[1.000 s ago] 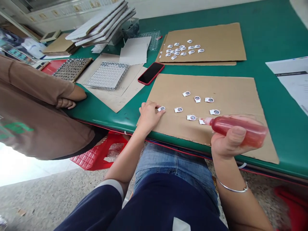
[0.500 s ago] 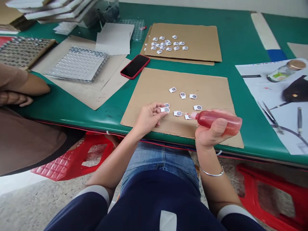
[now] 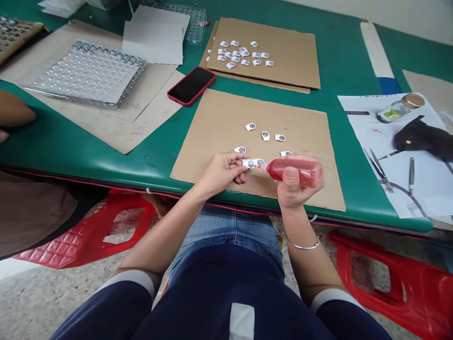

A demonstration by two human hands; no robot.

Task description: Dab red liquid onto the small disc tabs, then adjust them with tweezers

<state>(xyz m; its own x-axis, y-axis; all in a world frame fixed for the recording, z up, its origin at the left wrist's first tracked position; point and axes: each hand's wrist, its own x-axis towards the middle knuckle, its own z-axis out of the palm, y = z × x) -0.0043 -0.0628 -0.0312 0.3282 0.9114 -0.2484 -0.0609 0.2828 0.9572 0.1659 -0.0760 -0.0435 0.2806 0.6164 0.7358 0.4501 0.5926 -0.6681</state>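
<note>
Head: near front edge of cardboard (image 3: 201,137), pinches tag (image 3: 249,163) with left hand (image 3: 217,174), wraps right hand (image 3: 290,191) round bottle (image 3: 295,171), likely steadying nozzle (image 3: 265,167)

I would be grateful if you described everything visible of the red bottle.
The red bottle looks like translucent plastic, rounded, with a paler, narrow nozzle. The right hand holds it nearly level above the near cardboard sheet, thumb against its side. The nozzle points toward the left hand; whether its tip touches anything is unclear.
</note>
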